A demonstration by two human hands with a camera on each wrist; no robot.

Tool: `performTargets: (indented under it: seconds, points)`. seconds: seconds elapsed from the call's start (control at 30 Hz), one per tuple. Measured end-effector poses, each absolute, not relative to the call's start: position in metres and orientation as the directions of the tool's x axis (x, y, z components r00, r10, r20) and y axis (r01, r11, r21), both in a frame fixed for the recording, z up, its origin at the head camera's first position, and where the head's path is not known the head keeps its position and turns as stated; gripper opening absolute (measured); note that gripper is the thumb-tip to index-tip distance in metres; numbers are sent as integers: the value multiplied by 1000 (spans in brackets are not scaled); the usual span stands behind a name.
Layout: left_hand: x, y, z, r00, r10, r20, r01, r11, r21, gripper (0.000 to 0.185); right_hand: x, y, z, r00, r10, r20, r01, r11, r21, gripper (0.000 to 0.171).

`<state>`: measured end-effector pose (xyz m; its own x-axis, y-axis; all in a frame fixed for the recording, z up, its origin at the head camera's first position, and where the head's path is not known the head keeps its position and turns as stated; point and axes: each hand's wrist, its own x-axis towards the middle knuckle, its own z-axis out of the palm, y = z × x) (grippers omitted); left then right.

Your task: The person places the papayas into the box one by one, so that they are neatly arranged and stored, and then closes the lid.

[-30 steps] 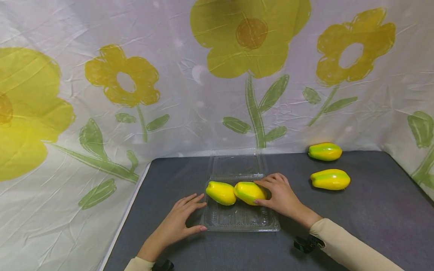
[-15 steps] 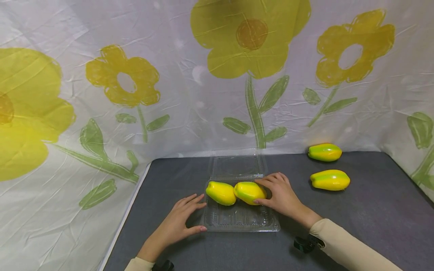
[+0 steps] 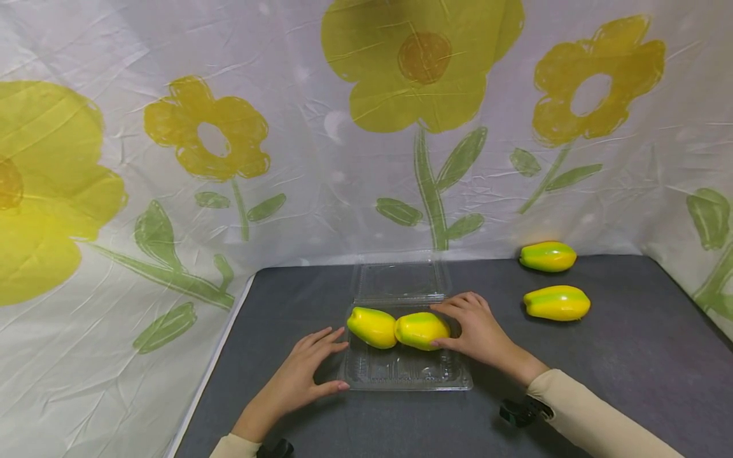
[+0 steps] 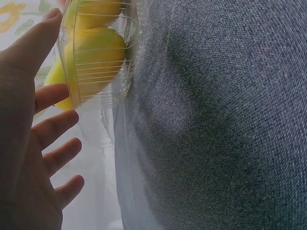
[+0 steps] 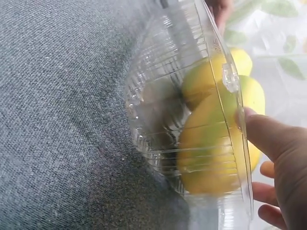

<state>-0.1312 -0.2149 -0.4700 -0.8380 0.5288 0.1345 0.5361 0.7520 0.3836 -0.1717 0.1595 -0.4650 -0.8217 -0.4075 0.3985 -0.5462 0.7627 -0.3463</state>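
- Grip: right hand has thumb and fingers curled round the right end of the right fruit, pinching it; the wrist view shows the thumb on its skin at the tray rim.
- Left hand lies with fingers spread and straight, thumb against the near-left corner of the clear tray, bracing it.
- Advice: keep the tray steadied, set the fruit down level and release once it sits flat, so the light tray does not slide.
- Position: the held fruit lies in the tray's far half, touching the left fruit.
- Hinged lid lies open behind.
- Far right: two loose fruits, well apart from the tray on the grey table.
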Motion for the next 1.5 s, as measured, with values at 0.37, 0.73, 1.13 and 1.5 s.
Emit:
performTargets:
  seconds: [0.37, 0.73, 1.13, 1.5]
  points:
    - [-133, -215, -470, -837, 530, 139, 540, 756, 370, 79, -170, 161, -465, -800, -456, 389, -587, 730, -350, 68]
    - [-132, -215, -469, -837, 529, 140, 539, 756, 371, 78, -173, 157, -461, -702, -603, 380, -711, 628, -317, 76]
    - [-131, -213, -470, -845, 519, 126, 523, 758, 389, 77, -180, 155, -463, -618, -710, 338, -785, 574, -232, 82]
    - [-130, -213, -470, -844, 520, 130, 525, 754, 394, 77, -184, 153, -463, -614, -694, 375, -788, 568, -238, 74]
